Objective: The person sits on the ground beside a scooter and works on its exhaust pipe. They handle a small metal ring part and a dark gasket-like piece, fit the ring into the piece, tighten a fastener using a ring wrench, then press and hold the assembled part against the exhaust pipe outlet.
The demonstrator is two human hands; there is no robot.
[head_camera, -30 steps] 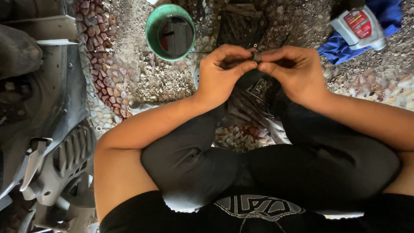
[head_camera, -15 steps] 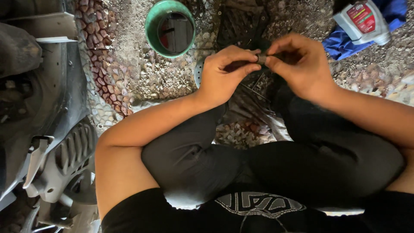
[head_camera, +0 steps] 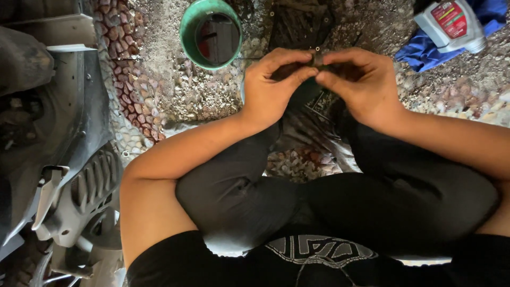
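**Small dark part pinched between both hands above the pebbled ground**

A small dark part (head_camera: 317, 57) is held between the fingertips of the left hand (head_camera: 273, 87) and the right hand (head_camera: 357, 85), which meet in front of the seated person's crossed legs. The fingers of both hands are curled in closely, thumbs pressed toward forefingers, so that the part is almost wholly covered; only a little of it shows at the top, where the fingertips touch. What kind of part it is cannot be told.

A slip is judged the main risk: so little of the part is gripped that a loosened pinch would let it fall onto the pebbled ground (head_camera: 159, 90), where something so small and dark could be lost among the stones.

A green bucket (head_camera: 210, 33) stands farther off to the left, a white bottle (head_camera: 450, 24) lies on a blue cloth (head_camera: 419, 53) at far right, and grey machinery (head_camera: 79, 191) sits at near left.
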